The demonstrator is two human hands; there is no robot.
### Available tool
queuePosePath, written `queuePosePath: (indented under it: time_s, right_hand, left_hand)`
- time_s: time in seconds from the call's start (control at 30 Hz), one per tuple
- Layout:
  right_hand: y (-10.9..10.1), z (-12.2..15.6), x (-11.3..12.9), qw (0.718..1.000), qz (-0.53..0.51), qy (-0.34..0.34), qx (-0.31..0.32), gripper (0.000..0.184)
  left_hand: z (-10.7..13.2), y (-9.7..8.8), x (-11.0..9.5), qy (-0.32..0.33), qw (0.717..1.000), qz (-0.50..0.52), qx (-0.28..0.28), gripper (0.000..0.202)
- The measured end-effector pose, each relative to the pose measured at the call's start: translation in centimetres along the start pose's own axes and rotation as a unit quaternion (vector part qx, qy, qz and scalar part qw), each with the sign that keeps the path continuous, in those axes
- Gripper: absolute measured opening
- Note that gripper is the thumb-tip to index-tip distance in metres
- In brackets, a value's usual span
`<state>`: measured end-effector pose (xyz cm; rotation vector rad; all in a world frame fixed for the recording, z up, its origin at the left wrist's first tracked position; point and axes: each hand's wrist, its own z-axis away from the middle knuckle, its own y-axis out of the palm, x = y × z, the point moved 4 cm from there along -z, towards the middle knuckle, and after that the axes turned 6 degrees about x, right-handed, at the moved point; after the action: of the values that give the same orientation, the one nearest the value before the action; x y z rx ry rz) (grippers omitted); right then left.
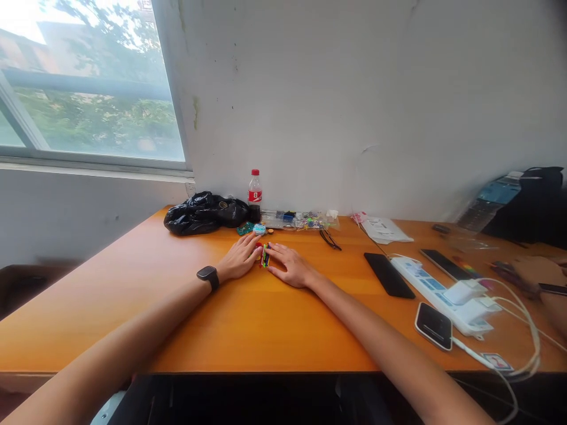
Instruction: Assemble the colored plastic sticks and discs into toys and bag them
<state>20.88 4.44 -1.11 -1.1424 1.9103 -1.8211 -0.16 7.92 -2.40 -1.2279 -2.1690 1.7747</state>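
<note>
Near the middle of the table, a small bundle of multicoloured pieces (pixel 265 255), with green, yellow, blue and red showing, stands between my two hands. My left hand (pixel 239 258), with a black watch (pixel 208 274) on its wrist, holds the bundle's left side with thumb and fingertips. From the right, the fingers and thumb of my right hand (pixel 290 265) press against it. The pieces are too small to name, and fingers cover part of them. Just beyond my left fingers lie a green circuit board (pixel 245 228) and a round white-and-blue item (pixel 259 229).
Along the wall stand a black plastic bag (pixel 201 213), a red-capped cola bottle (pixel 254 195) and clear bags of small parts (pixel 310 221). On the right lie a black tablet-like slab (pixel 388 275), a power strip (pixel 436 295), a phone (pixel 433 326) and cables. Another person's hand (pixel 543 274) is at the far right.
</note>
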Motion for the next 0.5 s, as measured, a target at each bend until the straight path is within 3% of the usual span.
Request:
queuePosePath:
  time_s: [0.13, 0.27, 0.5]
  right_hand:
    - [0.5, -2.7, 0.2, 1.000, -0.012, 0.005, -0.022, 0.082]
    - [1.0, -4.6, 0.4, 1.000, -0.005, 0.005, -0.008, 0.089]
    - [1.4, -3.0, 1.2, 1.000, 0.010, -0.006, 0.013, 0.083]
  left_hand:
    - [-1.7, 0.4, 0.4, 0.028, 1.000, 0.004, 0.000, 0.060]
    - [-1.9, 0.8, 0.5, 0.032, 0.999, 0.012, 0.022, 0.062]
    - [-0.2, 0.6, -1.8, 0.045, 0.998, 0.034, 0.027, 0.058]
